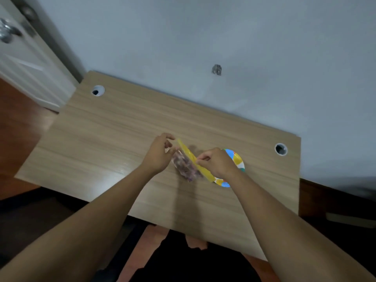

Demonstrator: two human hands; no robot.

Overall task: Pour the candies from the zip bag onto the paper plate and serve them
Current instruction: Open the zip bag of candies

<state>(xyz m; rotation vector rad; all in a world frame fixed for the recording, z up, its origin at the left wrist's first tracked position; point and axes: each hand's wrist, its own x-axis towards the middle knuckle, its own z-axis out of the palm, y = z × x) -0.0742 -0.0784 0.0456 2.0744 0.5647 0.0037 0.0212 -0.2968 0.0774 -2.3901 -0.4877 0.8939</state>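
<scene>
The zip bag (188, 162) of candies (184, 166) sits mid-desk, left of the paper plate (238, 162). It looks limp and light. Right hand (216, 162) pinches its yellow zip strip; left hand (159, 154), fingers loosely parted, touches the far corner.

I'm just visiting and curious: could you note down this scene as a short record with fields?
surface: wooden desk against a wall
bag: zip bag with yellow top strip, candies inside
left hand: at the bag's far end, grip unclear
right hand: pinching the yellow strip
plate: colourful paper plate, partly hidden behind the right hand
</scene>
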